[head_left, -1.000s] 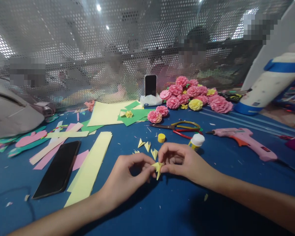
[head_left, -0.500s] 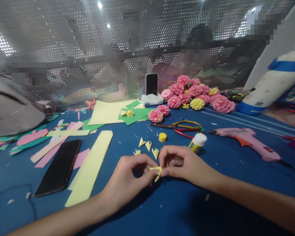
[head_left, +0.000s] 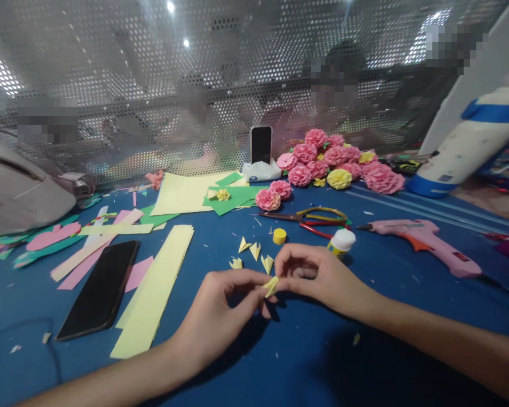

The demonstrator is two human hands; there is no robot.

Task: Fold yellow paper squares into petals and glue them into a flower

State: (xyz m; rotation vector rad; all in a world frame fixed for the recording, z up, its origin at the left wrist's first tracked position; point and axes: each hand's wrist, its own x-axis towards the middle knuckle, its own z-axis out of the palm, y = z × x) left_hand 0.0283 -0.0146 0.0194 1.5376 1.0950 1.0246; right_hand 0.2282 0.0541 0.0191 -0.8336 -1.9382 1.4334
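Both hands meet over the blue table (head_left: 305,350) and pinch one small folded yellow paper piece (head_left: 271,285). My left hand (head_left: 220,316) grips its lower left edge between thumb and forefinger. My right hand (head_left: 318,278) pinches its upper right edge, fingers curled. Just behind the hands lie three small folded yellow paper petals (head_left: 254,255). An uncapped glue stick (head_left: 340,243) lies right behind my right hand, its yellow cap (head_left: 279,236) standing apart to the left.
A black phone (head_left: 99,291) and yellow paper strips (head_left: 155,291) lie to the left. Scissors (head_left: 309,217), a pink glue gun (head_left: 424,242) and a heap of pink and yellow paper flowers (head_left: 335,167) sit farther back. A second phone (head_left: 261,146) stands by the mesh screen; people sit behind it.
The yellow piece has been pressed flatter and turned between my fingertips; both hands stay at the same spot, shifted only slightly.
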